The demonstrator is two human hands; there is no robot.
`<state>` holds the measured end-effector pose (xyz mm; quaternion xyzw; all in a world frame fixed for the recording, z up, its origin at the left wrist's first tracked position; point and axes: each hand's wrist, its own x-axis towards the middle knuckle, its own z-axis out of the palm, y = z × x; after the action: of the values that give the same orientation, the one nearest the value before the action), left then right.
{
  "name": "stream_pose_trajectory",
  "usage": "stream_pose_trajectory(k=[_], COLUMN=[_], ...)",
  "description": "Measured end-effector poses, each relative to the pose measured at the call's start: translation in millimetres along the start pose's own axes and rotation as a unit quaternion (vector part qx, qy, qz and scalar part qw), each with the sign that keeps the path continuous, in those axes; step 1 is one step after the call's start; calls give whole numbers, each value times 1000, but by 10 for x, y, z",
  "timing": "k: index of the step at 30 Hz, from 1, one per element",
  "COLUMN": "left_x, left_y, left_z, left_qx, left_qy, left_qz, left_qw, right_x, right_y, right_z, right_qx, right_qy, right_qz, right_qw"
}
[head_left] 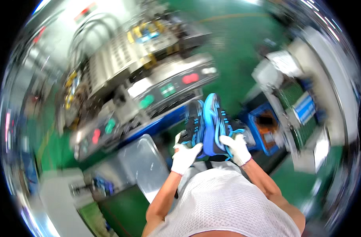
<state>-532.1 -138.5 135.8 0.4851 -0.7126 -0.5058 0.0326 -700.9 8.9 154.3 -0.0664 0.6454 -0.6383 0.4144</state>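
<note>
- Clock directions were taken from the pair of shoes as the centre, with 12 at the top of the view.
- The black left-side shoe with bright blue lacing (194,118) was up in front of the person's body, its toe towards 12 o'clock.
- The black right-side shoe with a thick bright blue sole (211,124) lay just beside it, toe also towards 12 and tipped so that its sole faced the other shoe; whether the two touched along their length could not be told.
- The left hand in a white knitted glove (185,158), at 7 o'clock, had hold of the left-side shoe near the heel, thumb laid along the edge, the other fingers mostly hidden.
- The right hand in a white knitted glove (237,148), at 4 o'clock, gripped the right-side shoe near its heel, thumb pressed on top; how far its hidden fingers curled could not be told.
- The white mesh-textured shirt (228,201) filled the space towards 6 o'clock.
- At 11 o'clock stood a dark control panel with red and green buttons (178,84), and farther out at 10 a grey ribbed metal block (113,59), both blurred.
- A shiny grey metal tray (145,162) sat at 8 o'clock.
- A blue rectangular crate with orange-brown contents (257,133) stood near the right hand, at 3 o'clock.
- Green floor (243,43) showed at 1 o'clock.
</note>
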Motion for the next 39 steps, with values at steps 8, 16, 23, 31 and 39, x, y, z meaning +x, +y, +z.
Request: stream_pose_trajectory(k=[8, 16, 23, 31, 39], left_x=[435, 1130, 1613, 1466, -770], left_y=[2187, 4287, 4812, 2407, -3057], left_z=[1264, 3500, 4551, 2471, -790], left_qx=[143, 203, 231, 61, 6], left_qy=[-168, -183, -217, -244, 266], left_qz=[253, 457, 515, 399, -351], left_qw=[942, 846, 797, 882, 898], right_x=[-621, -424, 117, 691, 1703], right_y=[-632, -1134, -1940, -1459, 589], right_z=[-1780, -3910, -4701, -2648, -1103], right_qx=[195, -292, -243, -146, -496], right_qy=[359, 630, 579, 322, -311], right_qz=[-210, 55, 65, -409, -115], right_qw=[888, 718, 776, 841, 803])
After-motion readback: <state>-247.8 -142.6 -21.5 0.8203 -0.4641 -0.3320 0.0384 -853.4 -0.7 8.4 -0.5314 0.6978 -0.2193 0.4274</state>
